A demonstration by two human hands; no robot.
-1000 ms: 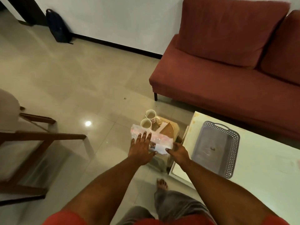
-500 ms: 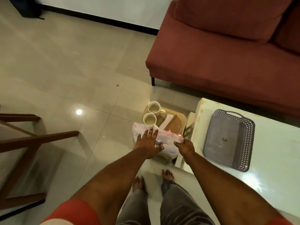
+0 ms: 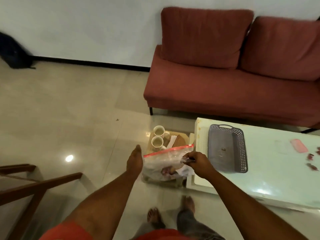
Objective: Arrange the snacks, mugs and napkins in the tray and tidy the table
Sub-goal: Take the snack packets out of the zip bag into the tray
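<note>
Pinching zip bag point(image 3: 163, 162) | right hand point(image 3: 197, 161) | left hand point(image 3: 135, 159) flat beside it

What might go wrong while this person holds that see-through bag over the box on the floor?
The clear plastic zip bag with the red seal is held only by a pinch of the right hand; the left hand lies straight at its side, so it may slip. If it drops or swings, it could knock the two white mugs standing in the cardboard box just behind it.
</note>
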